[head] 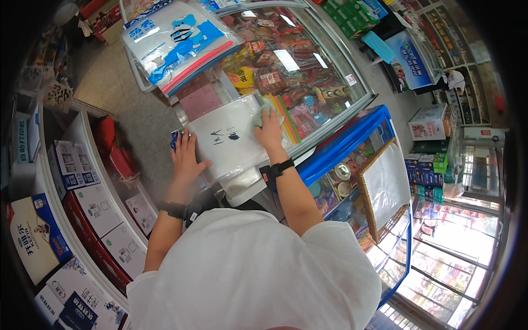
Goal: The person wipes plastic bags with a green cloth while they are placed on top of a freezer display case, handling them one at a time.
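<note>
A flat stack of clear plastic zip bags [235, 140] with a white, handwritten front lies on the end of a glass-topped chest freezer [330, 119]. My right hand [270, 131] presses a pale green cloth [264, 117] on the stack's right part, near its yellow, red and green zip strips [284, 117]. My left hand [185, 154] rests along the stack's left edge, its fingers apart and its thumb on the plastic. Blue printed plastic [175, 138] shows beside its fingertips. Packaged meats [270, 78] lie under the freezer glass.
More zip bags with a blue bear print [181, 45] lie at the freezer's far left. To my right stand a blue-framed freezer [350, 136] and a wicker basket [377, 231]. Shelves with cartons [101, 210] line my left.
</note>
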Demonstrator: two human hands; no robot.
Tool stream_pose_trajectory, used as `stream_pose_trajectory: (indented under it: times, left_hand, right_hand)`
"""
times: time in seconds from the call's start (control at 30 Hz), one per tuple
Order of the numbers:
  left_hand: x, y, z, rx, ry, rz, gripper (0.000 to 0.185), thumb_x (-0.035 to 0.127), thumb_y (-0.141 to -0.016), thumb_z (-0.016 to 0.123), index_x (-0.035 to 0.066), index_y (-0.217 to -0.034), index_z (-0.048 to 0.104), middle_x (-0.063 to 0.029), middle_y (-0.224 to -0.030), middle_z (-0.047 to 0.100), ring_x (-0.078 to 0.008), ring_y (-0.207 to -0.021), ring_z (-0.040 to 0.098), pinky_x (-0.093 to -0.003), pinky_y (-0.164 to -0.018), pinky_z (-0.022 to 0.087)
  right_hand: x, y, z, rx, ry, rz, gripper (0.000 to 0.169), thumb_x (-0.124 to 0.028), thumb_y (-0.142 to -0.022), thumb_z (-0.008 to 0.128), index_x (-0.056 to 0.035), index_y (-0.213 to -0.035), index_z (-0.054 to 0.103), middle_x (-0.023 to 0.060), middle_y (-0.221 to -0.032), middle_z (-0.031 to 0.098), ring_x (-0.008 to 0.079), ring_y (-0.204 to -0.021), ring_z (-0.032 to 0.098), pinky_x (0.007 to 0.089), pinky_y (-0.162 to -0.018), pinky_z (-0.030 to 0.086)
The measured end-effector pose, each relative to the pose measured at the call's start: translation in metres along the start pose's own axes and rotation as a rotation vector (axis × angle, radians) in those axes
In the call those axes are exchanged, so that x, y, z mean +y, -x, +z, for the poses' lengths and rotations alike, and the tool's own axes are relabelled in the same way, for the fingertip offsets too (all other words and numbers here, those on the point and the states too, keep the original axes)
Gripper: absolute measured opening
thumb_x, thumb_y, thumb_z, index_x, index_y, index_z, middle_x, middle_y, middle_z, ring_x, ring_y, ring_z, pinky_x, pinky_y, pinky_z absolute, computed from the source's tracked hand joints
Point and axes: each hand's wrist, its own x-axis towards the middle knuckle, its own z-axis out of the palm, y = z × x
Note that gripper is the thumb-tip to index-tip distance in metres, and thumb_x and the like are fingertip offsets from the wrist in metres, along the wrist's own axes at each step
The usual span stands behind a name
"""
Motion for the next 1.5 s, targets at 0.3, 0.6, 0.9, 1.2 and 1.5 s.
stream_pose_trajectory:
  times: [0.3, 0.6, 0.9, 1.2, 1.5]
  left_hand:
    - [-0.004, -0.005, 0.006, -0.007, -0.026, -0.004, 0.106, 0.033, -0.061, 0.088, 0.009, -0.148, 0.032, -0.0123, -0.161, 0.016, -0.0364, -0.147, 0.017, -0.0619, -0.113, 0.018]
    - [-0.012, -0.006, 0.01, -0.002, -0.079, 0.041, 0.107, 0.031, -0.06, 0.088, 0.008, -0.148, 0.032, -0.0129, -0.161, 0.016, -0.0392, -0.146, 0.018, -0.0619, -0.112, 0.021]
    - [0.002, -0.001, -0.001, 0.014, -0.044, 0.041, 0.102, 0.028, -0.062, 0.086, 0.007, -0.147, 0.034, -0.0155, -0.16, 0.019, -0.039, -0.145, 0.02, -0.0637, -0.109, 0.024]
    - [0.007, 0.0, -0.003, -0.025, -0.083, 0.008, 0.104, 0.031, -0.063, 0.086, 0.008, -0.148, 0.032, -0.0157, -0.16, 0.019, -0.0398, -0.144, 0.022, -0.0639, -0.11, 0.023]
    - [0.007, -0.003, 0.001, 0.002, -0.129, 0.026, 0.104, 0.031, -0.062, 0.087, 0.005, -0.147, 0.033, -0.0157, -0.16, 0.019, -0.0403, -0.144, 0.023, -0.0632, -0.109, 0.025]
  right_hand:
    - [-0.001, 0.065, 0.016, -0.11, -0.151, -0.234, 0.071, -0.014, -0.076, 0.064, -0.0019, -0.142, 0.04, 0.0241, -0.153, 0.028, 0.0398, -0.142, 0.027, 0.0642, -0.106, 0.032]
    - [-0.081, 0.073, 0.017, -0.365, -0.286, -0.744, 0.069, -0.012, -0.075, 0.064, -0.0063, -0.141, 0.044, 0.0169, -0.153, 0.033, 0.0341, -0.143, 0.029, 0.0602, -0.107, 0.032]
    - [-0.093, -0.015, 0.021, -0.27, -0.009, -0.515, 0.069, -0.017, -0.076, 0.063, -0.0113, -0.142, 0.043, 0.0134, -0.153, 0.034, 0.0314, -0.143, 0.029, 0.064, -0.107, 0.031]
    - [-0.034, -0.054, 0.003, -0.14, -0.003, -0.164, 0.068, -0.025, -0.079, 0.062, -0.0118, -0.143, 0.044, 0.0128, -0.153, 0.034, 0.0295, -0.143, 0.029, 0.0657, -0.108, 0.026]
    - [0.011, 0.013, -0.002, 0.025, 0.025, 0.029, 0.075, -0.02, -0.079, 0.064, -0.0061, -0.147, 0.035, 0.022, -0.154, 0.028, 0.0385, -0.145, 0.022, 0.0619, -0.107, 0.031]
